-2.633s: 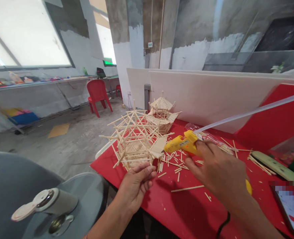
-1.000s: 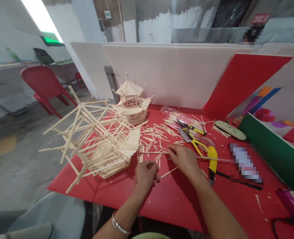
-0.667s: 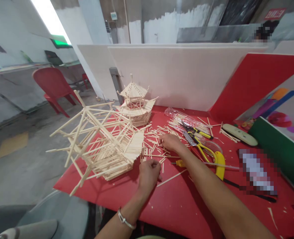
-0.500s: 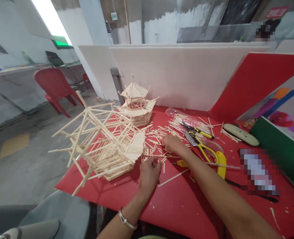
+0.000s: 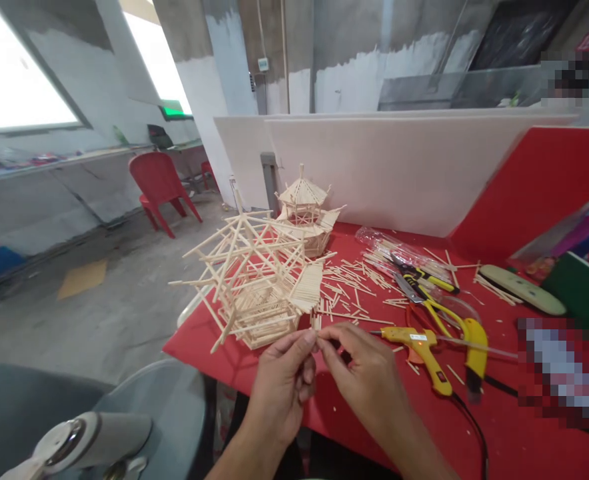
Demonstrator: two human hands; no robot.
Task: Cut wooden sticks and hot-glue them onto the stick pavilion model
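My left hand [image 5: 283, 385] and my right hand [image 5: 369, 381] meet fingertip to fingertip above the near edge of the red table [image 5: 499, 440]. Both pinch a small bundle of short wooden sticks [image 5: 317, 325]. Just beyond them stands an unfinished stick pavilion [image 5: 257, 277] with bare roof ribs. Behind it sits a smaller finished stick pavilion [image 5: 304, 208]. A yellow glue gun [image 5: 421, 345] lies on the table to the right of my right hand.
Loose sticks [image 5: 347, 283] litter the table's middle. Yellow-handled pliers and cutters [image 5: 432, 293] lie by a plastic bag of sticks [image 5: 384, 248]. White and red boards [image 5: 389, 170] wall the back. A red chair [image 5: 159, 188] stands on the floor left; a grey drum lid [image 5: 89, 433] is near left.
The glue gun has been laid on the table. My right hand picked among the loose sticks, then both hands came together nearer me, pinching sticks. The camera view shifted left.
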